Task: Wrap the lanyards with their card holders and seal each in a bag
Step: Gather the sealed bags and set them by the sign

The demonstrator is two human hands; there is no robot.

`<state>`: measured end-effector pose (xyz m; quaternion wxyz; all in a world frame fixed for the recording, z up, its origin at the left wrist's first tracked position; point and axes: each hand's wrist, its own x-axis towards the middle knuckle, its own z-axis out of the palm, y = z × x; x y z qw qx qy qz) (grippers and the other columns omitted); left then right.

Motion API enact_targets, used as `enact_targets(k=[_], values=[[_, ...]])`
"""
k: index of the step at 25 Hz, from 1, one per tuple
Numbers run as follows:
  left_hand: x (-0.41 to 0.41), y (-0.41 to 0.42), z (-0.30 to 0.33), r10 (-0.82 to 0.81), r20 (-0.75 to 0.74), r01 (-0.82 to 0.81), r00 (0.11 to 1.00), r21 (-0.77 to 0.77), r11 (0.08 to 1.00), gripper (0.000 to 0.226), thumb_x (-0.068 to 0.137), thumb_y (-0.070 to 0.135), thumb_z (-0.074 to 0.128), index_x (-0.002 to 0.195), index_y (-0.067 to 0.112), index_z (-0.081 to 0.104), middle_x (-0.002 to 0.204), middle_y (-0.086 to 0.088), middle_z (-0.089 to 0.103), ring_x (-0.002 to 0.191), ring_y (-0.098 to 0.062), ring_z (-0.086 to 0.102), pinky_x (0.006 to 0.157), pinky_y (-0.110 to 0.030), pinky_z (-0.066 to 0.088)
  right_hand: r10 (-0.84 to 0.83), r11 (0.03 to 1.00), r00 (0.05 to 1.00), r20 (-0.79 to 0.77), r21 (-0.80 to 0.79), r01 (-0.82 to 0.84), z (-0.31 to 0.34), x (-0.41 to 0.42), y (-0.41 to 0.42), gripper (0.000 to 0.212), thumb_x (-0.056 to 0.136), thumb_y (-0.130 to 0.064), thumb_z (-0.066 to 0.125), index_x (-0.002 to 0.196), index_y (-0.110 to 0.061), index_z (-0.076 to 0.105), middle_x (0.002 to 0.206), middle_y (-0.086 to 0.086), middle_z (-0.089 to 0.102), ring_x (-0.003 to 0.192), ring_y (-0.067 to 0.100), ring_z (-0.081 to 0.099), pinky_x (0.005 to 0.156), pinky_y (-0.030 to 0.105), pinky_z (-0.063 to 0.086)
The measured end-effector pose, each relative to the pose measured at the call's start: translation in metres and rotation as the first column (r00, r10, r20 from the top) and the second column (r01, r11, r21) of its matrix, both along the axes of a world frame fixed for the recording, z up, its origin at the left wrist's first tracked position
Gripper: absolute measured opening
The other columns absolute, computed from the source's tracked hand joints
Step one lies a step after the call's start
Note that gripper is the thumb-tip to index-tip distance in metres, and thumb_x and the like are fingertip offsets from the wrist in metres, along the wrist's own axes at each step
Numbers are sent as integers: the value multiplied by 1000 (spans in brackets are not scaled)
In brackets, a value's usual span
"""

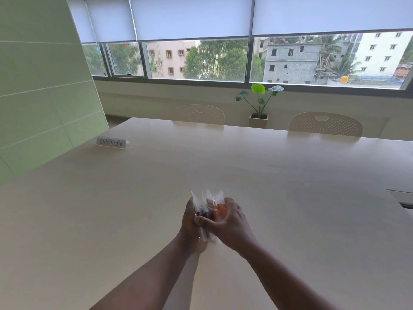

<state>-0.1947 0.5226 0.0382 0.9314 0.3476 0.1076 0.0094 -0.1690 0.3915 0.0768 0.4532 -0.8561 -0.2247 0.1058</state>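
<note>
Held bunched clear plastic bags (pixel 209 211), seemingly with orange and black lanyards, above pale wooden bench (pixel 290 175); left hand (pixel 190 222) and right hand (pixel 225 222) fingers clamped round them. Probably gathering; next, set down at twelve o'clock.

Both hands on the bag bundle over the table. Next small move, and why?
Probably lower the bundle of clear bags onto the table and set it down. Both the left hand and the right hand grip it together, so neither is free, and no loose lanyard or empty bag shows on the table. Whether every bag is sealed is too blurred to tell.
</note>
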Motion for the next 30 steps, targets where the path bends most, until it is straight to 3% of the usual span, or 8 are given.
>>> enact_targets(k=[4, 6, 8, 10, 13, 17, 21, 30], values=[[-4, -5, 15, 97, -116, -72, 988, 205, 976, 69, 103, 57, 27, 104, 7, 74, 91, -15, 74, 83, -29, 74, 66, -33, 58, -37, 995, 990, -133, 87, 49, 3, -6, 1, 114, 42, -87, 77, 136, -35, 37, 122, -8, 57, 112, 13, 60, 87, 34, 56], [-12, -4, 22, 164, -188, -98, 968, 319, 943, 71, 105, 58, 26, 102, 6, 74, 91, -15, 76, 80, -27, 76, 64, -33, 60, -24, 985, 971, -237, 159, 63, 3, -10, 2, 103, 45, -80, 81, 127, -32, 42, 118, -8, 61, 103, 7, 64, 72, 23, 56], [-17, -3, 30, 215, -237, -101, 947, 414, 905, 72, 106, 61, 25, 112, 8, 73, 103, -18, 77, 94, -31, 75, 80, -43, 62, 12, 956, 937, -348, 279, 91, 2, -13, 4, 80, 56, -65, 83, 119, -27, 52, 108, -6, 70, 89, 6, 70, 60, 17, 52], [-25, 0, 41, 231, -249, -84, 940, 487, 869, 68, 106, 60, 24, 124, 12, 68, 115, -18, 74, 108, -34, 71, 98, -52, 56, 62, 921, 896, -439, 372, 119, 0, -15, 6, 59, 66, -46, 81, 115, -21, 60, 100, 2, 75, 82, 11, 74, 60, 24, 56], [-46, 15, 54, 204, -203, -58, 958, 559, 827, 55, 103, 60, 39, 134, 19, 59, 127, -13, 69, 113, -27, 69, 101, -49, 54, 170, 854, 827, -536, 499, 148, 0, -20, 9, 47, 69, -29, 75, 112, -12, 64, 100, 15, 75, 80, 25, 72, 71, 40, 58], [-78, 38, 53, 144, -147, -15, 979, 647, 762, 64, 88, 70, 58, 131, 24, 50, 124, -7, 68, 105, -18, 72, 89, -43, 60, 271, 777, 790, -549, 610, 157, -5, -39, 22, 50, 71, -21, 70, 119, -10, 60, 102, 17, 70, 86, 29, 66, 75, 45, 53], [-110, 66, 50, 245, -25, -159, 969, 698, 698, 78, 74, 80, 61, 124, 22, 50, 114, -6, 72, 99, -17, 73, 81, -36, 60, 349, 734, 789, -505, 671, 105, -8, -71, 60, 50, 76, -18, 71, 124, -10, 58, 113, 26, 68, 94, 32, 66, 81, 49, 54], [-248, 200, 55, 372, 52, -302, 927, 690, 657, 62, 86, 69, 57, 127, 22, 51, 110, -4, 74, 95, -14, 74, 73, -25, 57, 425, 705, 796, -431, 709, 7, -9, -195, 213, 49, 79, -22, 73, 124, -10, 58, 111, 26, 70, 91, 31, 67, 79, 46, 52]])
